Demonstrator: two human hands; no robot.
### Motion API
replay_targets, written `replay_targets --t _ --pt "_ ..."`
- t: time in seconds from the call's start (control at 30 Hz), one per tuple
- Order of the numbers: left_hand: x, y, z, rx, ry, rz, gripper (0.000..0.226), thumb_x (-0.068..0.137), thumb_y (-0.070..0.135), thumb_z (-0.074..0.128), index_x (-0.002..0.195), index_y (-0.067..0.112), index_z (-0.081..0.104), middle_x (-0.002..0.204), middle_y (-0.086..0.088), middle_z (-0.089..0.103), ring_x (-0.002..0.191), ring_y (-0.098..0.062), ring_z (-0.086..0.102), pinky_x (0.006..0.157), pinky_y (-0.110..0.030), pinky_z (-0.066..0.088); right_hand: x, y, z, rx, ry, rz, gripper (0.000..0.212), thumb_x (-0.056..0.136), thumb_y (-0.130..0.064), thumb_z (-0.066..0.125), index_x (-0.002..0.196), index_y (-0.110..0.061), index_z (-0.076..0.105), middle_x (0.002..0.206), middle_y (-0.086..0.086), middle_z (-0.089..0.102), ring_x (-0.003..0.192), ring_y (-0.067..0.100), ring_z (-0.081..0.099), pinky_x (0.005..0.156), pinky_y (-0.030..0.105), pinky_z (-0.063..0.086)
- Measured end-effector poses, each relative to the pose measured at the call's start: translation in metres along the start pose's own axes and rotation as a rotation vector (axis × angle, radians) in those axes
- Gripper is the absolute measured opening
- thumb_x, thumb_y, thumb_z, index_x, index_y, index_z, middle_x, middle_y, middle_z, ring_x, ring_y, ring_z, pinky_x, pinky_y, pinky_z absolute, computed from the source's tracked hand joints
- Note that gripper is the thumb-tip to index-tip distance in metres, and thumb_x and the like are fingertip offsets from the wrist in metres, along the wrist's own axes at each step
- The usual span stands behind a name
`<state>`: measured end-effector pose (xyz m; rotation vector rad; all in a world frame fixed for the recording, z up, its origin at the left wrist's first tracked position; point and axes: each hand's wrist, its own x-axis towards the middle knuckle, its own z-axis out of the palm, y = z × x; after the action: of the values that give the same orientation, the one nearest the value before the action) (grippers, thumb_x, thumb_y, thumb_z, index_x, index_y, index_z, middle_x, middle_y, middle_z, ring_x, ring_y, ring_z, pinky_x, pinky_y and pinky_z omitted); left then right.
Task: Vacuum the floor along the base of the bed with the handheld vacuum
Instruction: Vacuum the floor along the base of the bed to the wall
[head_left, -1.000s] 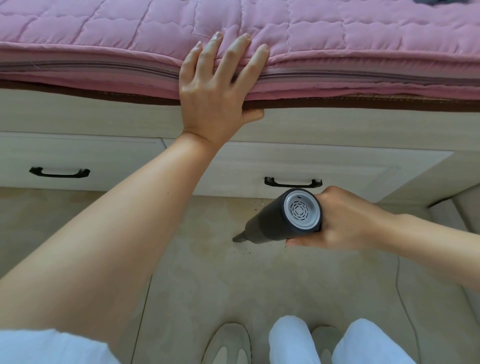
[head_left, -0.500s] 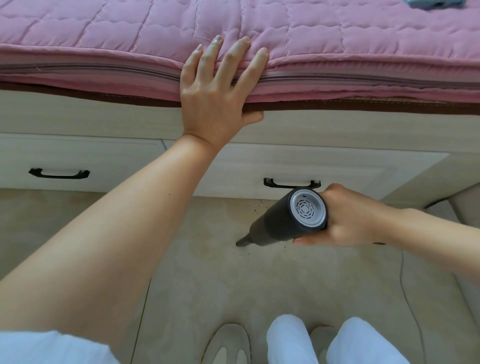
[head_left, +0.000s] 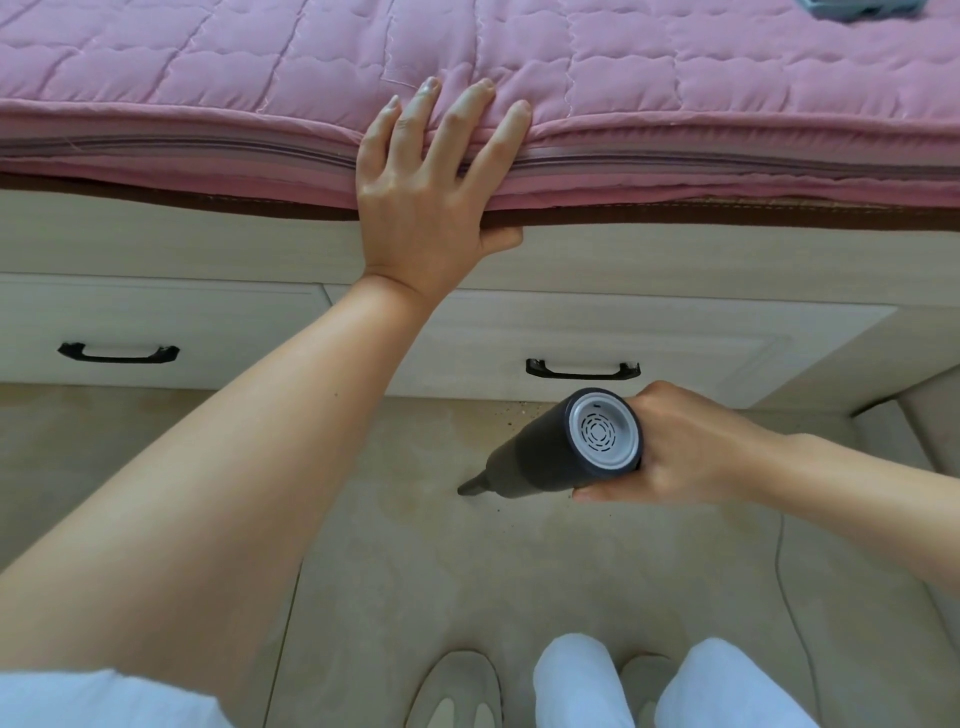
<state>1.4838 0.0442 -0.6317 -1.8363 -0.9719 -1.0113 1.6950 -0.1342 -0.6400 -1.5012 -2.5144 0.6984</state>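
Vacuum (head_left: 550, 452) gripped in right hand (head_left: 685, 447), fingers (head_left: 613, 493) curled beneath

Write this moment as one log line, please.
step: vacuuming | right hand: grips handheld vacuum, nozzle on floor | left hand: rests on mattress

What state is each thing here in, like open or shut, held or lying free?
Left hand: open, flat on the mattress edge.
Right hand: grips the vacuum.
Vacuum: held, nozzle tilted down to the floor.
Left drawer: shut.
Right drawer: shut.
Mattress: lying on the bed base, pink cover on.
Floor: dark crumbs near the nozzle.
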Motion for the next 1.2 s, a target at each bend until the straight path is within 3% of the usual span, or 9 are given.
replay_targets --t 0.2,0.3,0.43,0.53,0.63,0.73,0.83,1.03,1.2 --pt "0.0 0.0 0.0 -0.007 0.014 -0.005 0.087 0.066 0.079 0.05 0.138 0.029 0.053 0.133 -0.002 0.064 0.12 -0.034 0.062 0.098 -0.051 0.05 -0.001 0.0 -0.001 0.073 -0.066 0.008 0.042 0.064 -0.065 0.067 0.093 -0.041 0.046 0.065 -0.037 0.053 0.067 -0.009 0.053 0.059 0.006 0.038" --pt "-0.001 0.001 0.0 -0.003 0.013 -0.007 0.087 0.066 0.079 0.05 0.138 0.029 0.053 0.133 -0.002 0.064 0.12 -0.033 0.062 0.098 -0.051 0.05 -0.006 0.002 0.001 0.128 -0.11 0.016 0.042 0.063 -0.065 0.068 0.09 -0.037 0.051 0.066 -0.028 0.058 0.069 -0.009 0.057 0.058 0.01 0.041" --pt "0.0 0.001 0.0 -0.006 0.013 -0.017 0.087 0.067 0.08 0.05 0.137 0.029 0.054 0.134 -0.001 0.064 0.121 -0.033 0.062 0.099 -0.051 0.05 -0.009 -0.001 0.007 0.152 -0.135 -0.021 0.041 0.063 -0.065 0.066 0.091 -0.039 0.049 0.064 -0.028 0.056 0.065 -0.008 0.056 0.056 0.011 0.041" --pt "0.0 0.002 -0.001 -0.02 0.023 -0.031 0.086 0.069 0.08 0.047 0.136 0.028 0.057 0.133 -0.001 0.065 0.121 -0.034 0.062 0.099 -0.051 0.05 -0.01 -0.001 0.012 0.191 -0.142 -0.021 0.046 0.063 -0.067 0.064 0.092 -0.032 0.057 0.075 -0.017 0.066 0.071 0.0 0.061 0.063 0.025 0.05" --pt "0.001 0.003 -0.002 -0.039 0.022 -0.052 0.084 0.071 0.08 0.046 0.135 0.027 0.062 0.133 -0.001 0.065 0.121 -0.034 0.062 0.099 -0.051 0.049 -0.011 0.001 0.013 0.199 -0.135 -0.027 0.045 0.063 -0.067 0.063 0.093 -0.035 0.054 0.076 -0.017 0.066 0.071 0.0 0.061 0.064 0.026 0.051" --pt "-0.001 0.005 -0.003 -0.038 0.016 -0.067 0.085 0.069 0.08 0.048 0.135 0.027 0.061 0.134 0.0 0.064 0.122 -0.033 0.061 0.1 -0.049 0.048 -0.01 0.006 0.009 0.205 -0.124 -0.016 0.042 0.064 -0.065 0.065 0.093 -0.037 0.051 0.073 -0.022 0.063 0.071 -0.002 0.06 0.063 0.02 0.048" --pt "0.0 0.004 -0.004 -0.046 0.008 -0.071 0.087 0.07 0.081 0.047 0.136 0.027 0.061 0.135 0.0 0.063 0.123 -0.033 0.061 0.101 -0.049 0.048 -0.011 0.011 -0.002 0.177 -0.107 0.021 0.036 0.067 -0.053 0.075 0.091 -0.043 0.049 0.068 -0.037 0.057 0.071 -0.013 0.056 0.061 0.006 0.039" --pt "-0.001 0.011 -0.009 -0.101 -0.05 -0.154 0.084 0.069 0.074 0.067 0.138 0.028 0.056 0.14 0.002 0.06 0.129 -0.034 0.056 0.105 -0.049 0.042 -0.015 0.024 -0.018 0.185 -0.135 0.075 0.025 0.068 -0.049 0.076 0.075 -0.058 0.053 0.073 -0.039 0.059 0.076 -0.012 0.057 0.063 0.006 0.039" --pt "0.006 0.011 -0.016 -0.084 -0.08 -0.144 0.087 0.063 0.072 0.077 0.135 0.027 0.058 0.136 0.003 0.062 0.125 -0.034 0.058 0.103 -0.051 0.044 -0.02 0.032 -0.023 0.189 -0.208 0.115 0.023 0.065 -0.054 0.075 0.075 -0.043 0.059 0.075 -0.026 0.065 0.077 -0.005 0.061 0.066 0.016 0.047"
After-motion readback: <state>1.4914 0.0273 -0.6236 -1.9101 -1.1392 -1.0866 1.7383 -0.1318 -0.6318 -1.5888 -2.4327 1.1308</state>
